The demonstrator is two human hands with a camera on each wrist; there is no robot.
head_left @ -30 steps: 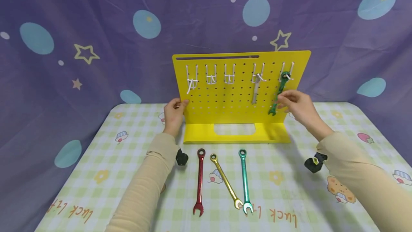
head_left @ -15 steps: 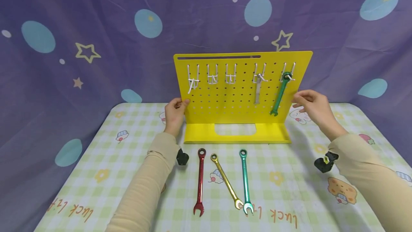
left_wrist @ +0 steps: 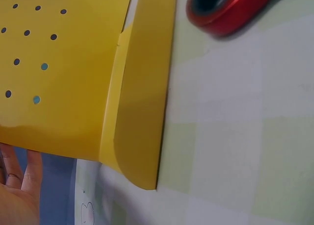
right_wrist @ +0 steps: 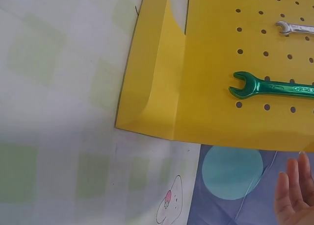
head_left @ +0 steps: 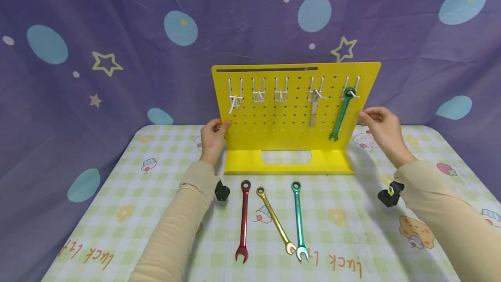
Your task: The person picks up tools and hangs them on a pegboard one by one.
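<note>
A yellow pegboard stands upright on the table, with white hooks along its upper part. My left hand holds its left edge, thumb on the front face and fingers behind. At the opposite edge is my right hand, thumb tip right at the border and fingers loosely extended in the right wrist view. A green wrench hangs from the rightmost hook; a smaller silver wrench hangs one hook to the left. The three left hooks carry nothing.
Before the board lie a red wrench, a gold wrench and a teal wrench. A checked cloth covers the table. Behind it hangs a purple curtain with stars and ovals.
My right hand has let go of the green wrench's lower part and moved right to the board's right edge. The green wrench now hangs freely. My left hand stays at the left edge.
</note>
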